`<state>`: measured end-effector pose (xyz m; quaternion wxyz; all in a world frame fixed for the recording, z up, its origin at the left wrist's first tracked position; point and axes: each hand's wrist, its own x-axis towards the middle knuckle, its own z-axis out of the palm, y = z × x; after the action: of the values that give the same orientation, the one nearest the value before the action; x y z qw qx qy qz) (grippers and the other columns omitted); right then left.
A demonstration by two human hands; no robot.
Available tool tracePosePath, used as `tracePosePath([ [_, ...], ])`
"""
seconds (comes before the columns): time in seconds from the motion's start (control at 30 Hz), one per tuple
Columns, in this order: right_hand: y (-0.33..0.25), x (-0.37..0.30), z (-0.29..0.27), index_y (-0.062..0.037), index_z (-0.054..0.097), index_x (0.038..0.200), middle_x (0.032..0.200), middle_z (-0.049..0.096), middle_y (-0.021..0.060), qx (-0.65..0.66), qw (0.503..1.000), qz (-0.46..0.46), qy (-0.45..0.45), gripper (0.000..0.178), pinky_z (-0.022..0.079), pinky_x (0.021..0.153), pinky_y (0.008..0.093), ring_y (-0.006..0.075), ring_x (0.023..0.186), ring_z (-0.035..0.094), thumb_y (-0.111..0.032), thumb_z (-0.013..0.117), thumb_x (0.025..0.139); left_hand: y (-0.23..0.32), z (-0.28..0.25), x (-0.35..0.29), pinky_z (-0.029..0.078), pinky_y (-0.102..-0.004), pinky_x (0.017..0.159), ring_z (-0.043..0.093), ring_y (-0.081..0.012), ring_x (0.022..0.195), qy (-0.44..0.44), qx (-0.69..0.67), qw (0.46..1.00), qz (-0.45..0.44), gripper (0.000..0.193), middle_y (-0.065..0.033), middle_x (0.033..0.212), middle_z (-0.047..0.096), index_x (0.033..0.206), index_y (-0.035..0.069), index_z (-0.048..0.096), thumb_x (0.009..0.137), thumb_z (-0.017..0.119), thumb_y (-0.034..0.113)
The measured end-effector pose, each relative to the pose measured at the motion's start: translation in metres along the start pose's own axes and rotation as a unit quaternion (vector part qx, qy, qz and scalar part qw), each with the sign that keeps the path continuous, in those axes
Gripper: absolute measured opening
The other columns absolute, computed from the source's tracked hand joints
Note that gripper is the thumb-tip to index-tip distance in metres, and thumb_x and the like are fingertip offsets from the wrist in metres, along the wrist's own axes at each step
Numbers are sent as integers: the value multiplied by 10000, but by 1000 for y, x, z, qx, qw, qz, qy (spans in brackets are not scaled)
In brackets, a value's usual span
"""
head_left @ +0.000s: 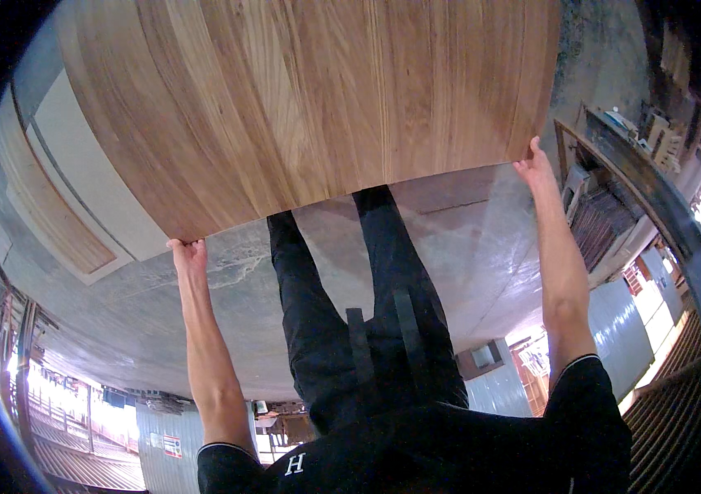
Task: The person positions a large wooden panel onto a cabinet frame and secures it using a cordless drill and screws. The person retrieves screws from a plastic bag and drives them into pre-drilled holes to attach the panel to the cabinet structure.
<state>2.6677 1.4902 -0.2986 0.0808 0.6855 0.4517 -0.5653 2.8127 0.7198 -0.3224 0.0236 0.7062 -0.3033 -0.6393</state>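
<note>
Head view: hands (191, 255) (535, 169) curled on wooden panel (318, 107) edge, pale board (91, 169) left, beam (680, 210) right.

Underfoot: grey concrete floor (149, 317), mottled, glossy in patches, streaked with pale scuffs (231, 273), crossed by thin dark line (455, 207) (joint or crack, hard to tell). Lying on it at left, side by side: pale board (91, 169) and wood-toned panel (53, 202). Stacked at right: dark slats (603, 221), footing unclear.
</note>
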Motion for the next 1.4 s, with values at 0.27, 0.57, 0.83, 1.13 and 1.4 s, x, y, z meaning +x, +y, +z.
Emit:
tracePosePath([
  [0.27,-12,-12,0,-20,461,1268,1236,531,109,-263,963,-40,47,629,425,930,415,219,1131,506,-470,613,857,12,-8,-13,405,-346,926,492,-189,1053,-39,58,998,-1,435,-40,1140,557,1155,46,516,944,491,426],
  [0.57,-46,-22,25,25,667,896,847,666,96,-536,786,-308,-13,522,449,748,313,190,798,593,-485,680,782,33,26,-38,438,-297,728,551,-163,817,-26,539,794,278,497,-66,887,623,999,-10,620,857,618,466],
  [0.83,-59,0,8,20,663,1019,996,663,127,-554,786,-275,28,576,437,843,331,216,937,592,-504,674,778,42,41,-38,454,-306,713,580,-150,758,-92,559,775,281,414,-63,843,658,999,-21,647,844,649,363],
  [1.13,-53,28,-2,10,649,1031,928,663,102,-524,787,-325,24,559,467,706,285,168,850,607,-498,673,797,42,40,-38,482,-335,618,619,-184,654,-64,565,773,282,406,-94,742,670,904,-18,666,804,680,375],
  [1.4,41,-65,74,71,495,1213,1220,540,258,-557,666,-490,73,513,394,981,428,388,1150,504,-329,553,897,39,29,-13,504,-412,742,660,-320,835,-77,596,767,226,496,-199,859,677,930,-28,658,763,692,438],
])
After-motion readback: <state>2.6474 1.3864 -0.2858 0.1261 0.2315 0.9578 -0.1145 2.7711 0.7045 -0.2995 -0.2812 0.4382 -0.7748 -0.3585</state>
